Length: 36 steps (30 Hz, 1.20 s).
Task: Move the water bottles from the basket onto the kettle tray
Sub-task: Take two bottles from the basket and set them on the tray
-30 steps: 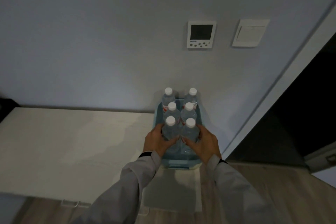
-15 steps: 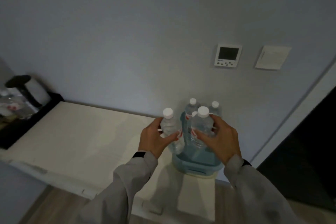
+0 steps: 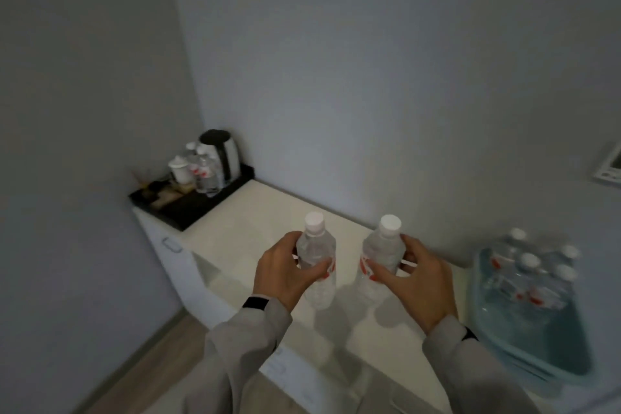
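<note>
Clear plastic bottles are riding upright, one wrapped in your left hand (image 3: 285, 274), one in your right hand (image 3: 421, 282), above the worktop (image 3: 268, 208). Keeping each grip snug, you are best aiming for bare space on the black kettle tray (image 3: 201, 208), far-left, well apart from the basket (image 3: 531, 346).

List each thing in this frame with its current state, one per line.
left hand: gripping a capped bottle, upright
right hand: gripping second capped bottle, upright
basket: holds remaining bottles
kettle tray: kettle, cup, bottles standing on it
</note>
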Motion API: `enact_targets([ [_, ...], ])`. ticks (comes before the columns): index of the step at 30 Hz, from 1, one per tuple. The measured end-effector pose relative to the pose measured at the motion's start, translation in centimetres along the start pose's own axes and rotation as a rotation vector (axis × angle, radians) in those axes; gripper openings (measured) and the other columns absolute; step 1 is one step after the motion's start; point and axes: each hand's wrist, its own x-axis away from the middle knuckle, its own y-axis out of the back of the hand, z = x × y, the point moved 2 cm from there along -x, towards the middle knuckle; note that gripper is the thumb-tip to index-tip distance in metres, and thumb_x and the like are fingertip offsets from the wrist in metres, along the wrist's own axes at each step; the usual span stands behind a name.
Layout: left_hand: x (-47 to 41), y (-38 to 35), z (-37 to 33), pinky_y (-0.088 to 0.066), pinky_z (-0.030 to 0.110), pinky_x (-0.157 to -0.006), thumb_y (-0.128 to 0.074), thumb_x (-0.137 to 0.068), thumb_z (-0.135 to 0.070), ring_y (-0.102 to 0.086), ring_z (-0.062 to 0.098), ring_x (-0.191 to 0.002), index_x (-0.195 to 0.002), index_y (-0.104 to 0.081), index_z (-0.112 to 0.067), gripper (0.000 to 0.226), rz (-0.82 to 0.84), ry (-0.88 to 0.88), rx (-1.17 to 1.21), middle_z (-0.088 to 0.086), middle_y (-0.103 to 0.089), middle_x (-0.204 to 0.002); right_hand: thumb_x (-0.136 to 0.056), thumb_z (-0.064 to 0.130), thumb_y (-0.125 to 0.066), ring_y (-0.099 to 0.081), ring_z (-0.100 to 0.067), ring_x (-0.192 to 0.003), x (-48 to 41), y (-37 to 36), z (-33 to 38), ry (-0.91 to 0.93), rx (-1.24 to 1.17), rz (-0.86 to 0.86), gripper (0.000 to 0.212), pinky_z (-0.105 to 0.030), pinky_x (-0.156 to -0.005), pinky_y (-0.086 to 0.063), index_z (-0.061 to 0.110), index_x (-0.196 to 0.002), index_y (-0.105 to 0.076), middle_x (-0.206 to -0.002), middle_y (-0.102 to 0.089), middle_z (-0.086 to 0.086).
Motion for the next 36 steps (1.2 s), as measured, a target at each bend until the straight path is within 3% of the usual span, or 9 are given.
enact_targets([
  [9, -1.9, 15.3, 11.8, -0.058, 0.033, -0.078, -0.069, -0.061, -0.067, -0.062, 0.004, -0.086, -0.105, -0.055, -0.04, 0.054, -0.115, 0.145, -0.109, -0.017, -0.066, -0.096, -0.055, 0.057, -0.087, -0.068, 0.005, -0.083, -2.2, -19.1, 7.1, 0.022, -0.122, 0.193, 0.054, -0.016, -0.071, -0.058, 0.061, -0.1, -0.058, -0.094, -0.067, 0.035],
  [15, -7.1, 21.9, 19.4, -0.056, 0.025, -0.079, -0.069, -0.061, -0.067, -0.062, 0.001, -0.088, -0.108, -0.053, -0.043, 0.055, -0.173, 0.189, -0.162, -0.02, -0.065, -0.097, -0.056, 0.052, -0.089, -0.067, 0.008, -0.085, -6.7, -31.3, 9.3, 0.016, -0.201, 0.27, 0.053, -0.01, -0.07, -0.055, 0.065, -0.096, -0.057, -0.093, -0.068, 0.035],
  [19, -12.9, 25.2, 23.8, -0.049, 0.015, -0.076, -0.07, -0.062, -0.068, -0.059, -0.003, -0.087, -0.107, -0.048, -0.049, 0.053, -0.176, 0.201, -0.207, -0.026, -0.061, -0.096, -0.057, 0.048, -0.09, -0.066, 0.008, -0.088, -11.1, -38.9, 9.6, -0.034, -0.24, 0.299, 0.053, -0.011, -0.074, -0.053, 0.059, -0.097, -0.058, -0.096, -0.069, 0.029],
  [22, -17.6, 27.3, 26.5, -0.054, 0.023, -0.081, -0.072, -0.064, -0.065, -0.062, 0.002, -0.091, -0.115, -0.052, -0.041, 0.06, -0.182, 0.213, -0.234, -0.02, -0.065, -0.102, -0.06, 0.048, -0.089, -0.064, 0.012, -0.091, -14.4, -43.4, 10.3, -0.039, -0.236, 0.296, 0.052, -0.007, -0.072, -0.05, 0.061, -0.097, -0.055, -0.095, -0.066, 0.033],
  [25, -21.9, 28.9, 29.0, -0.054, 0.023, -0.081, -0.071, -0.064, -0.065, -0.063, 0.005, -0.09, -0.12, -0.055, -0.032, 0.068, -0.187, 0.197, -0.248, -0.016, -0.066, -0.103, -0.062, 0.044, -0.089, -0.064, 0.009, -0.093, -17.4, -47.1, 10.5, -0.05, -0.236, 0.295, 0.053, -0.013, -0.077, -0.052, 0.056, -0.102, -0.056, -0.098, -0.068, 0.027],
  [31, -28.9, 31.2, 33.7, -0.045, 0.005, -0.074, -0.081, -0.065, -0.051, -0.063, 0.001, -0.086, -0.121, -0.058, -0.028, 0.065, -0.143, 0.178, -0.203, -0.012, -0.069, -0.103, -0.067, 0.037, -0.088, -0.066, 0.005, -0.095, -21.8, -52.8, 11.2, -0.058, -0.171, 0.242, 0.049, -0.005, -0.075, -0.049, 0.05, -0.105, -0.06, -0.103, -0.071, 0.021],
  [33, -31.0, 31.6, 35.8, -0.048, 0.008, -0.075, -0.082, -0.066, -0.048, -0.065, 0.003, -0.089, -0.12, -0.059, -0.027, 0.063, -0.111, 0.16, -0.175, -0.011, -0.07, -0.105, -0.068, 0.035, -0.088, -0.065, 0.007, -0.094, -22.7, -54.6, 11.3, -0.051, -0.136, 0.196, 0.05, -0.005, -0.077, -0.049, 0.049, -0.107, -0.06, -0.102, -0.071, 0.023],
  [36, -34.2, 32.2, 38.9, -0.053, 0.018, -0.079, -0.083, -0.065, -0.048, -0.067, 0.005, -0.091, -0.117, -0.061, -0.026, 0.06, -0.071, 0.14, -0.136, -0.01, -0.071, -0.105, -0.067, 0.049, -0.084, -0.061, 0.014, -0.096, -23.6, -57.4, 11.5, -0.106, -0.098, 0.179, 0.05, -0.002, -0.075, -0.046, 0.063, -0.105, -0.054, -0.102, -0.065, 0.037],
])
